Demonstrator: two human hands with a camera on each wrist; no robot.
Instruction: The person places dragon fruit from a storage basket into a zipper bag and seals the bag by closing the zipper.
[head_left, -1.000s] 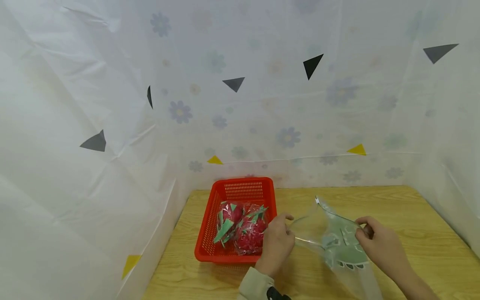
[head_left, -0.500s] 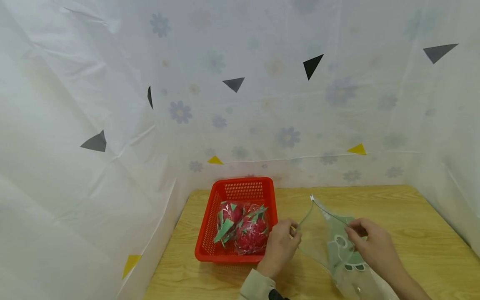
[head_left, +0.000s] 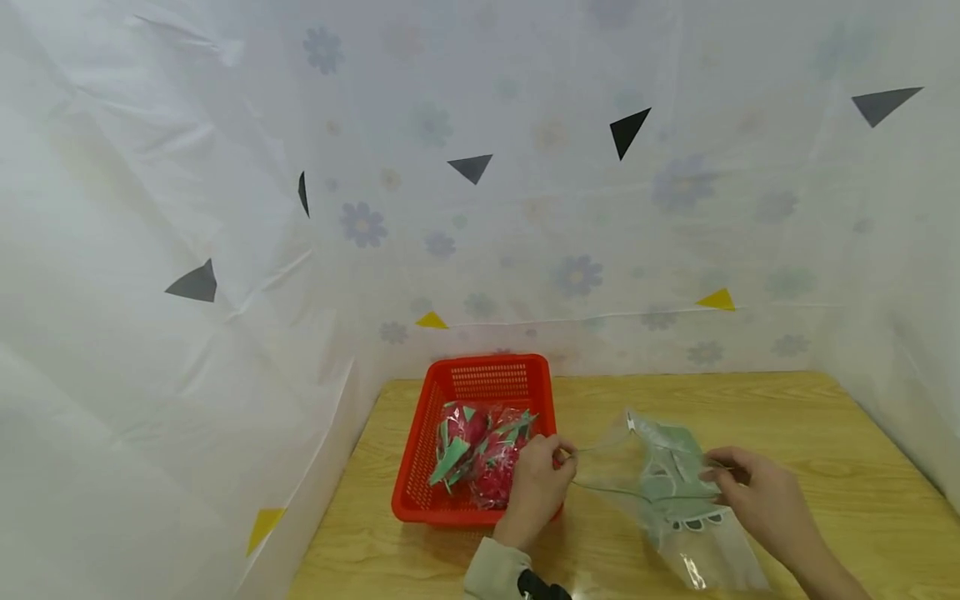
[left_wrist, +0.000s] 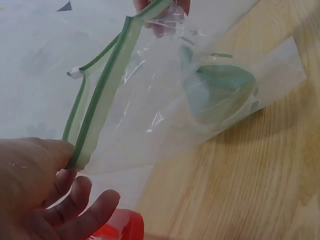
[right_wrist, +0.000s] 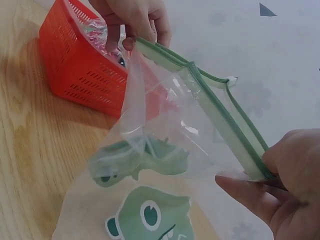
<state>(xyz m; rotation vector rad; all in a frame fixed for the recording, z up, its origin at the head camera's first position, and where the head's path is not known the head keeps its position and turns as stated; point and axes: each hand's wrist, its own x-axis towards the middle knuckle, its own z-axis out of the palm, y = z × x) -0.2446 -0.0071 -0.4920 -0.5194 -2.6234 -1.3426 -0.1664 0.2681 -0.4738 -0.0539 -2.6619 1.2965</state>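
Note:
A clear zip bag (head_left: pixel 678 483) with a green cartoon print, green zip strips and a white slider (head_left: pixel 631 422) spans both hands over the table. My left hand (head_left: pixel 537 483) pinches one side of its mouth between thumb and fingers, close by the basket's near right corner. Opposite it, my right hand (head_left: pixel 761 496) pinches the other side. In the right wrist view the bag (right_wrist: pixel 160 120) hangs with its mouth parted and the printed face (right_wrist: pixel 155 215) below. Through the film in the left wrist view only the green print (left_wrist: pixel 220 90) shows.
A red plastic basket (head_left: pixel 408 450) stands to the left on the wooden table (head_left: pixel 847 467). Inside it lie dragon fruits (head_left: pixel 461 425) in clear wrapping, partly behind my left hand. White sheeting (head_left: pixel 510 250) with flowers and triangles walls the table's back and sides.
The bag's mouth narrows at the middle and stretches wider sideways as my left hand shifts left toward the basket and my right hand moves slightly right. The basket stays put.

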